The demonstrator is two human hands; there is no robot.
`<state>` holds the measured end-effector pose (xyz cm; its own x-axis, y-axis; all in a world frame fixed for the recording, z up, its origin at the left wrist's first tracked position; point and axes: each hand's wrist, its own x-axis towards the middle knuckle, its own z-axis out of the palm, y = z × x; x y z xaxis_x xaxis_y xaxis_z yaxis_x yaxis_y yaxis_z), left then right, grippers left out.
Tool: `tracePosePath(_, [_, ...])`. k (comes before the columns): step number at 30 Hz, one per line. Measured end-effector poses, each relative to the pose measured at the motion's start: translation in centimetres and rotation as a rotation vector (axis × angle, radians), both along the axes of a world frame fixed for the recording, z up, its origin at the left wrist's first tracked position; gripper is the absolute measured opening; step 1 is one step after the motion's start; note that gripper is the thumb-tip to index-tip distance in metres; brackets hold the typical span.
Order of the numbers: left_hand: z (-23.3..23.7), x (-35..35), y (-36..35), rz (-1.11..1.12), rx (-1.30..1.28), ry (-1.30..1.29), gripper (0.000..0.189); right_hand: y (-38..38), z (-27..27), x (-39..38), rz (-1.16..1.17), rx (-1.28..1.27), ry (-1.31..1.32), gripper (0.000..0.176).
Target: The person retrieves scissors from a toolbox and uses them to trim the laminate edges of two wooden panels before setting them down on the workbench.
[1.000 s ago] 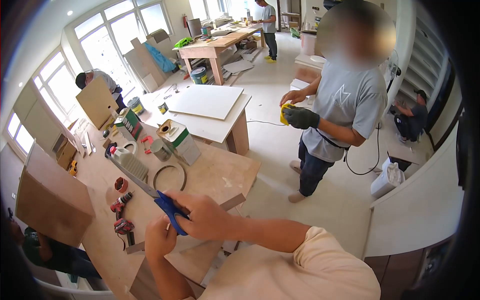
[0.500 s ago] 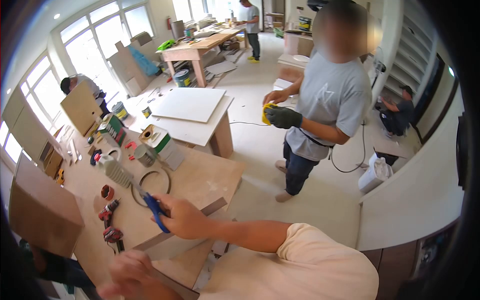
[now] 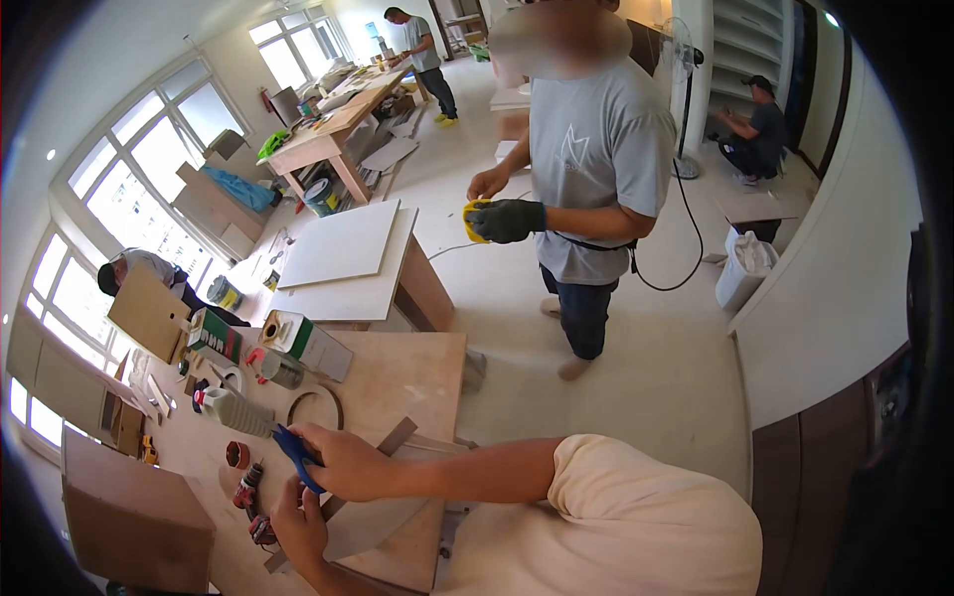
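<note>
Blue-handled scissors [image 3: 298,458] are gripped in my right hand [image 3: 350,465], their blades pointing away toward a pale plastic jug [image 3: 235,409]. My left hand [image 3: 301,524] is just below the handles, fingers curled and drawn together; whatever they may pinch is too small or hidden to make out. A narrow brown strip [image 3: 397,437] runs diagonally behind both hands, along a pale panel. Beside my left hand, a red cordless drill [image 3: 248,487] lies on the wooden worktable [image 3: 417,363]. A ring of edging tape [image 3: 315,405] rests beyond my right hand.
Cans, including a white-and-green tin [image 3: 308,346], and a red tape roll [image 3: 238,454] are on the table. A co-worker in a grey shirt [image 3: 596,149] stands across from me, holding a yellow item [image 3: 476,221]. Further people are around the room. A white bin [image 3: 745,273] stands right.
My left hand has moved up and right, close to the scissors. My right hand has lowered slightly with the scissors. The camera view has shifted; the co-worker still holds the yellow item.
</note>
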<state>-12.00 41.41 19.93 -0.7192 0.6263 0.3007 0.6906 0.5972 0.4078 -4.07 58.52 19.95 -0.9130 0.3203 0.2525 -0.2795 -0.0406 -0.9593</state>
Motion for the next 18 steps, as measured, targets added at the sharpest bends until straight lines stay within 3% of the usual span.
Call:
tracePosePath(10, [0.2,0.5,0.2,-0.017,0.082,-0.086,0.022,-0.1,-0.7,-0.3,-0.029,0.015,0.01,0.049])
tracePosePath(18, [0.0,0.0,-0.1,-0.004,0.031,-0.102,0.03,1.6,0.4,0.2,0.142,-0.306,0.188,0.053])
